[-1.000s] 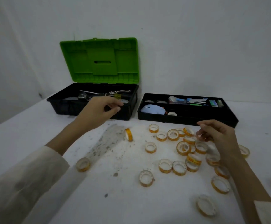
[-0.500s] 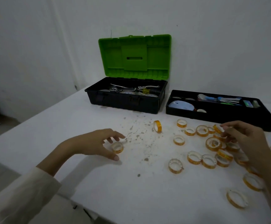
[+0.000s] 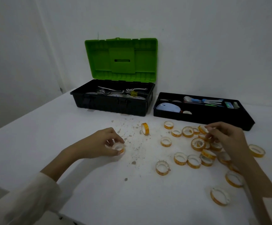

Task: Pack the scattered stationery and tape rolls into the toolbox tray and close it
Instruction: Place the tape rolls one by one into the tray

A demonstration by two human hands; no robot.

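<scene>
Green lid (image 3: 121, 60), orange tape rolls (image 3: 180, 158)

Bare white walls (image 3: 213, 38); white table (image 3: 34, 127)

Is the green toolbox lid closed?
No, the green lid stands up open at the back of the black toolbox, showing the things inside.

The toolbox lid (image 3: 121, 60) is bright green moulded plastic, ribbed, with a faint sheen. The toolbox base (image 3: 112, 106) and the tray (image 3: 203, 116) are black plastic, duller, near matt. The tape rolls (image 3: 162, 168) are glossy amber film on chalky white cores. The bench (image 3: 99, 184) has a white matt top, smooth but speckled with gritty grey marks. The sleeve (image 3: 23, 203) is pale, soft cloth.
</scene>
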